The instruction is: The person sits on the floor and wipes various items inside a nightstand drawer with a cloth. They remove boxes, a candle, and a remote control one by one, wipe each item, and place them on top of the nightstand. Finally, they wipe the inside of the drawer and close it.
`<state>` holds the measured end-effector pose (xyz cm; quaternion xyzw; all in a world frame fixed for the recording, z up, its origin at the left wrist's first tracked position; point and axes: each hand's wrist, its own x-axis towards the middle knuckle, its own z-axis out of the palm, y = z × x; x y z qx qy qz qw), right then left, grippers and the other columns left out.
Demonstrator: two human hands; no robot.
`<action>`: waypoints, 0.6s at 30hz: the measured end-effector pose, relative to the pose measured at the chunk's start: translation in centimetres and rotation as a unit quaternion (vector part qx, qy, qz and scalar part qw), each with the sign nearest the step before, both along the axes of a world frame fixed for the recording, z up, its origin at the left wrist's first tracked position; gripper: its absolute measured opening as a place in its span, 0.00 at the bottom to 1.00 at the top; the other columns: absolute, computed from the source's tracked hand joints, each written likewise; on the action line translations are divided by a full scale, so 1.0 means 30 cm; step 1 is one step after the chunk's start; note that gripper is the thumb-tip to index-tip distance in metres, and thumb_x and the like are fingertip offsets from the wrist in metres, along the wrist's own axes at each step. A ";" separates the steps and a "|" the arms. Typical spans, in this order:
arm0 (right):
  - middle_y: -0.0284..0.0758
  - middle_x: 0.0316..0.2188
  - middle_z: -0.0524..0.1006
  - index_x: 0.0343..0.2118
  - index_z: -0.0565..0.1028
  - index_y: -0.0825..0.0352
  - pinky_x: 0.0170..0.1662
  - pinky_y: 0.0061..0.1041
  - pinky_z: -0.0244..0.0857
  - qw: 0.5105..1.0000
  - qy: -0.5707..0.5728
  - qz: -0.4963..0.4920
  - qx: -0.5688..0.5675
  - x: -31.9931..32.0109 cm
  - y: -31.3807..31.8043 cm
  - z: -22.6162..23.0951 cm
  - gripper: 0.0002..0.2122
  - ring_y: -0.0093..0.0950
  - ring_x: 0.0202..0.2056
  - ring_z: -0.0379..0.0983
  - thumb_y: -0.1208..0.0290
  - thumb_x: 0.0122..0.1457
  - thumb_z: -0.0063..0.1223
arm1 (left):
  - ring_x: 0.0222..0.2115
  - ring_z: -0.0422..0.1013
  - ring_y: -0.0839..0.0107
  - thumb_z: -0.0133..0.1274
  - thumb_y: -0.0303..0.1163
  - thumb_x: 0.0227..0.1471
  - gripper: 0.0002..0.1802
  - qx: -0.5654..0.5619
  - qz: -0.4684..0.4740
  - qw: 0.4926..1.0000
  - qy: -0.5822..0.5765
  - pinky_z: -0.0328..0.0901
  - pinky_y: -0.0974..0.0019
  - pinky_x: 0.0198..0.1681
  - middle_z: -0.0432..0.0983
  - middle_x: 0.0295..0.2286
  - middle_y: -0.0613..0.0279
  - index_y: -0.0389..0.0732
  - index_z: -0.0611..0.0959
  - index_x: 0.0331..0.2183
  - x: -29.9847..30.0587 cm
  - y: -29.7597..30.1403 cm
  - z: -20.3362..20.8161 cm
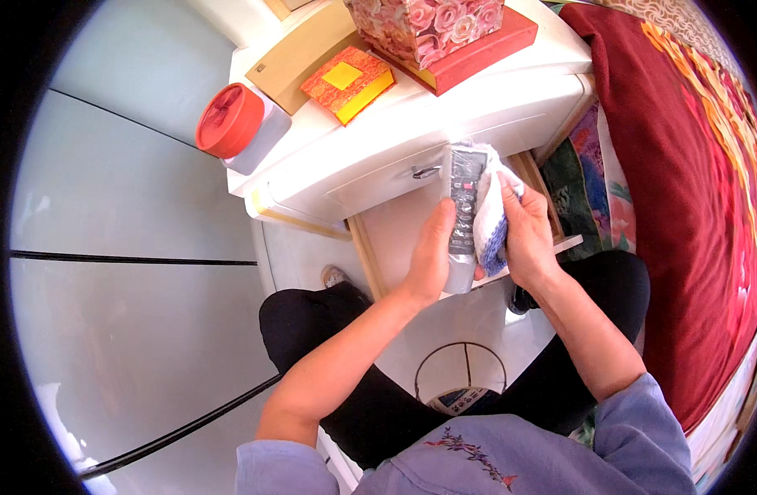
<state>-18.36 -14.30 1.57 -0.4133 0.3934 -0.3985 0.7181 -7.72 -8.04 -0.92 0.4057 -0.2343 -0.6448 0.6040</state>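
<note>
A grey remote control (463,216), which looks wrapped in clear plastic, is upright in front of me over an open drawer (399,227). My left hand (432,252) grips its lower left side, thumb along the edge. A white and blue cloth (492,223) is bunched in my right hand (529,231), whose fingers are closed round it. The cloth presses against the remote's right side. Parts of my fingers behind the remote and cloth are hidden.
A white cabinet (345,177) carries a red-lidded container (234,124), an orange and yellow box (348,82), a rose-patterned box (432,29) and a red box (490,49). A dark red blanket (667,206) lies at right. A round wire-framed object (463,346) is between my legs.
</note>
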 end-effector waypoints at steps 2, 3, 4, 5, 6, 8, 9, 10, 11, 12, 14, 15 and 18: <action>0.25 0.20 0.73 0.33 0.74 0.70 0.24 0.14 0.59 0.996 0.048 0.027 -0.072 0.001 0.019 -0.015 0.13 0.13 0.22 0.65 0.65 0.61 0.42 | 0.16 0.69 0.76 0.30 0.53 0.58 0.27 0.009 0.043 0.999 0.018 0.66 0.73 0.19 0.72 0.23 0.61 0.39 0.72 0.36 0.002 -0.010 0.007; 0.25 0.20 0.72 0.34 0.74 0.72 0.25 0.14 0.58 0.991 0.066 0.036 -0.113 0.003 0.027 -0.017 0.13 0.13 0.22 0.65 0.65 0.61 0.43 | 0.17 0.69 0.77 0.30 0.54 0.58 0.27 0.007 0.061 0.998 0.020 0.66 0.74 0.19 0.72 0.23 0.62 0.39 0.72 0.36 0.001 -0.017 0.010; 0.29 0.21 0.73 0.35 0.74 0.73 0.26 0.17 0.58 0.988 0.089 0.040 -0.120 0.002 0.029 -0.021 0.12 0.16 0.23 0.65 0.67 0.60 0.45 | 0.17 0.69 0.78 0.30 0.55 0.58 0.28 0.004 0.079 0.997 0.022 0.66 0.74 0.20 0.73 0.23 0.63 0.39 0.73 0.37 0.001 -0.023 0.013; 0.31 0.21 0.73 0.34 0.74 0.72 0.26 0.19 0.59 0.983 0.115 0.044 -0.135 -0.002 0.025 -0.025 0.11 0.18 0.23 0.66 0.68 0.59 0.46 | 0.19 0.70 0.77 0.29 0.55 0.57 0.29 -0.015 0.041 0.999 0.011 0.66 0.74 0.20 0.73 0.26 0.63 0.40 0.71 0.40 0.017 -0.020 0.002; 0.34 0.21 0.73 0.34 0.74 0.72 0.27 0.21 0.59 0.978 0.140 0.047 -0.149 -0.008 0.020 -0.030 0.10 0.21 0.23 0.67 0.69 0.58 0.47 | 0.21 0.71 0.76 0.28 0.56 0.57 0.30 -0.033 0.003 0.999 0.001 0.67 0.73 0.20 0.73 0.28 0.63 0.41 0.70 0.43 0.046 -0.013 -0.018; 0.39 0.21 0.72 0.32 0.74 0.71 0.27 0.25 0.60 0.955 0.199 0.060 -0.209 -0.016 0.011 -0.028 0.08 0.27 0.23 0.68 0.70 0.56 0.49 | 0.23 0.71 0.76 0.26 0.57 0.57 0.31 -0.044 -0.019 0.999 -0.011 0.67 0.73 0.19 0.73 0.29 0.63 0.41 0.70 0.45 0.062 -0.014 -0.011; 0.41 0.22 0.71 0.31 0.74 0.70 0.27 0.27 0.60 0.936 0.232 0.069 -0.255 -0.020 0.009 -0.017 0.07 0.31 0.23 0.68 0.71 0.55 0.49 | 0.21 0.71 0.75 0.26 0.57 0.57 0.31 -0.036 -0.002 0.999 -0.013 0.66 0.73 0.19 0.73 0.28 0.63 0.42 0.70 0.44 0.061 -0.016 -0.003; 0.44 0.22 0.71 0.31 0.74 0.70 0.28 0.29 0.61 0.914 0.263 0.079 -0.300 -0.023 0.007 -0.006 0.07 0.34 0.23 0.68 0.72 0.54 0.50 | 0.20 0.71 0.75 0.25 0.57 0.57 0.31 -0.027 0.015 0.999 -0.016 0.65 0.73 0.18 0.73 0.27 0.63 0.42 0.70 0.43 0.063 -0.017 0.008; 0.44 0.22 0.71 0.30 0.73 0.70 0.28 0.29 0.61 0.903 0.267 0.074 -0.328 -0.026 0.005 0.004 0.06 0.36 0.23 0.68 0.72 0.54 0.50 | 0.20 0.70 0.75 0.25 0.57 0.57 0.31 -0.029 0.010 0.999 -0.013 0.65 0.73 0.18 0.73 0.26 0.63 0.42 0.71 0.43 0.067 -0.018 0.008; 0.44 0.22 0.70 0.29 0.73 0.70 0.28 0.30 0.61 0.892 0.270 0.069 -0.356 -0.028 0.002 0.013 0.06 0.38 0.24 0.68 0.72 0.53 0.50 | 0.20 0.70 0.75 0.24 0.57 0.57 0.31 -0.030 0.006 0.999 -0.009 0.65 0.73 0.17 0.73 0.26 0.62 0.42 0.71 0.43 0.073 -0.018 0.006; 0.45 0.22 0.70 0.31 0.73 0.70 0.29 0.30 0.61 0.894 0.269 0.037 -0.357 -0.041 -0.012 -0.003 0.07 0.38 0.24 0.68 0.72 0.54 0.50 | 0.20 0.70 0.74 0.24 0.57 0.57 0.32 -0.032 -0.008 0.999 -0.003 0.65 0.72 0.18 0.73 0.26 0.62 0.42 0.71 0.42 0.077 -0.022 -0.006; 0.41 0.21 0.70 0.33 0.73 0.70 0.30 0.28 0.61 0.922 0.203 0.002 -0.331 -0.041 -0.023 -0.008 0.07 0.34 0.23 0.68 0.72 0.55 0.49 | 0.20 0.69 0.73 0.24 0.57 0.57 0.32 -0.029 -0.015 0.999 -0.002 0.65 0.71 0.19 0.73 0.26 0.61 0.41 0.71 0.41 0.079 -0.023 -0.019; 0.34 0.27 0.68 0.37 0.74 0.70 0.35 0.23 0.61 0.933 0.166 -0.049 -0.316 -0.044 -0.040 0.029 0.07 0.28 0.30 0.66 0.76 0.56 0.48 | 0.18 0.68 0.74 0.23 0.57 0.57 0.32 0.006 -0.007 1.000 -0.003 0.65 0.71 0.21 0.72 0.24 0.61 0.40 0.72 0.38 0.065 -0.023 -0.013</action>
